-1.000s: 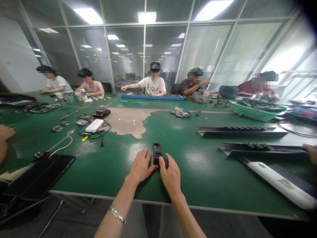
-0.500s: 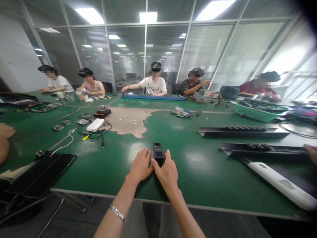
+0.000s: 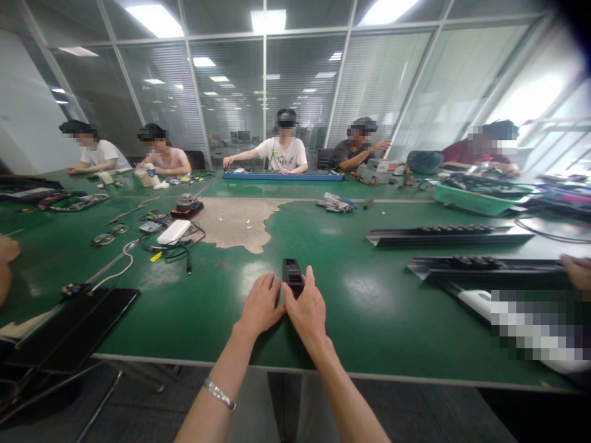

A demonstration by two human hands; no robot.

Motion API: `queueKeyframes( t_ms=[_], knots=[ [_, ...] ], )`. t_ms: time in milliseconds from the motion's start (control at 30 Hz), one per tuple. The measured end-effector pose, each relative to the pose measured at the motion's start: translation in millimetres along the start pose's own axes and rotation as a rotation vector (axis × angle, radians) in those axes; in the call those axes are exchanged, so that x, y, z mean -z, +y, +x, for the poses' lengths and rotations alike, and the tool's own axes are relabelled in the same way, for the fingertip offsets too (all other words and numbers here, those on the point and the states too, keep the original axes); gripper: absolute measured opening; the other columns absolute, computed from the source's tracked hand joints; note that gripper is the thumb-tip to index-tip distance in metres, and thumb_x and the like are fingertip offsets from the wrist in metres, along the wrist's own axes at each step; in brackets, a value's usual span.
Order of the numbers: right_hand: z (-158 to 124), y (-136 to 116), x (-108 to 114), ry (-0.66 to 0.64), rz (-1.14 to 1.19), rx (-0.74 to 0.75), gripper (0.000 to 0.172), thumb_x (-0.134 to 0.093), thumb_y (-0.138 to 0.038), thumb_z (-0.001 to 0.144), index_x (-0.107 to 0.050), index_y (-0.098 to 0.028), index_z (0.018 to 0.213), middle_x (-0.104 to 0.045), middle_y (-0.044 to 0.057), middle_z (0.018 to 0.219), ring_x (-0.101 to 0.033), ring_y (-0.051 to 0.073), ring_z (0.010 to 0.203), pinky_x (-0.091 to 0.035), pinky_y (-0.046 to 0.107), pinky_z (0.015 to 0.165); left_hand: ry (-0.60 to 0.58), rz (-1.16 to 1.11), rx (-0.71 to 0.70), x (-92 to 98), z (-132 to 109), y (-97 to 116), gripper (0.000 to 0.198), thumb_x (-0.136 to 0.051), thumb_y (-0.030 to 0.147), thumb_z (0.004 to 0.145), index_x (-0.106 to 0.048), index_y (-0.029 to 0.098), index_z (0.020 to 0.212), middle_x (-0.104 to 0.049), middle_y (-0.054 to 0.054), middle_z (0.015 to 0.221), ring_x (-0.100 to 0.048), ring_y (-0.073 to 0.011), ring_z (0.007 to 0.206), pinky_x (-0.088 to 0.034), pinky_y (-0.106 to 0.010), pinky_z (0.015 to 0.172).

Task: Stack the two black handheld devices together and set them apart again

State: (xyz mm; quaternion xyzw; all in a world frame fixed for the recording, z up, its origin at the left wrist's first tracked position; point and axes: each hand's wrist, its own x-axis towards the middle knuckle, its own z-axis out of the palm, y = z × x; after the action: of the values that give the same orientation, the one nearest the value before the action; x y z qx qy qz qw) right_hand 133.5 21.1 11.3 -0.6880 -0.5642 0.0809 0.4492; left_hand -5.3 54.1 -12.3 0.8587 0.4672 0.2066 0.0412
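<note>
So the wearer has both hands around a small black device (image 3: 292, 275) that's sitting on the green table (image 3: 388, 344), near the front edge. The left hand (image 3: 261, 304) is palm down just left of it, fingers pretty much together and not curled round anything, thumb angled in toward the other hand. Silver bracelet (image 3: 219, 394) on that wrist, btw. The right hand (image 3: 308, 307) has its thumb up by the near end of the device and the index finger stretched along the right side, so there's a gap between those two; can't tell if they're actually pinching it, and the lower fingers are hidden.

Further up on the left there's a white box (image 3: 174, 232) in a tangle of dark cables, next to a beige patch (image 3: 231, 224) on the tabletop. Off right are two long dark metal channels (image 3: 452, 236), plus a green basket (image 3: 478, 200) full of bits. Straight across, a person in a white T-shirt (image 3: 286, 152) sits behind a long blue bar (image 3: 284, 176).
</note>
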Motion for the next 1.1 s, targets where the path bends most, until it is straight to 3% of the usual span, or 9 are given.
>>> queueKeyframes(
  t_ms=[167, 267, 367, 533, 1100],
  knots=[
    [12.2, -4.5, 22.0, 0.091, 0.137, 0.003, 0.088, -0.057, -0.054, 0.089, -0.026, -0.007, 0.157, -0.066, 0.02, 0.13, -0.064, 0.034, 0.12, -0.048, 0.048, 0.101, 0.025, 0.005, -0.009, 1.7, -0.8, 2.2, 0.063, -0.056, 0.058, 0.095, -0.047, 0.019, 0.144, -0.047, -0.017, 0.152, -0.04, -0.034, 0.144, -0.033, -0.053, 0.119],
    [17.0, 8.0, 33.3, 0.161, 0.136, -0.015, 0.09, -0.059, -0.054, 0.087, -0.026, -0.007, 0.157, -0.066, 0.022, 0.131, -0.065, 0.034, 0.118, -0.048, 0.048, 0.101, 0.022, 0.018, -0.012, 1.9, -1.4, 2.7, 0.064, -0.055, 0.063, 0.095, -0.048, 0.022, 0.144, -0.045, -0.017, 0.153, -0.039, -0.0348, 0.144, -0.034, -0.054, 0.118],
    [17.3, 27.8, 37.8, 0.146, 0.092, -0.057, 0.092, -0.061, -0.055, 0.085, -0.029, -0.006, 0.156, -0.065, 0.024, 0.131, -0.066, 0.036, 0.116, -0.05, 0.049, 0.098, 0.018, 0.034, -0.012, 2.6, -1.6, 3.0, 0.062, -0.052, 0.062, 0.097, -0.048, 0.023, 0.145, -0.045, -0.016, 0.153, -0.04, -0.0347, 0.144, -0.034, -0.054, 0.118],
    [11.7, 50.1, 33.6, 0.11, 0.074, -0.057, 0.092, -0.059, -0.053, 0.086, -0.026, -0.004, 0.157, -0.063, 0.024, 0.134, -0.066, 0.036, 0.118, -0.05, 0.048, 0.099, 0.015, 0.036, -0.018, 3.3, -0.8, 3.5, 0.057, -0.046, 0.06, 0.101, -0.05, 0.023, 0.143, -0.047, -0.016, 0.152, -0.041, -0.0331, 0.143, -0.034, -0.053, 0.118],
    [5.0, 63.6, 15.2, 0.075, -0.03, 0.011, 0.086, -0.054, -0.045, 0.089, -0.021, -0.004, 0.158, -0.06, 0.024, 0.137, -0.059, 0.036, 0.123, -0.047, 0.052, 0.102, 0.038, 0.042, -0.035, 1.5, -0.6, 2.8, 0.058, -0.044, 0.061, 0.101, -0.052, 0.017, 0.139, -0.049, -0.019, 0.15, -0.043, -0.0332, 0.142, -0.033, -0.052, 0.118]
  ],
)
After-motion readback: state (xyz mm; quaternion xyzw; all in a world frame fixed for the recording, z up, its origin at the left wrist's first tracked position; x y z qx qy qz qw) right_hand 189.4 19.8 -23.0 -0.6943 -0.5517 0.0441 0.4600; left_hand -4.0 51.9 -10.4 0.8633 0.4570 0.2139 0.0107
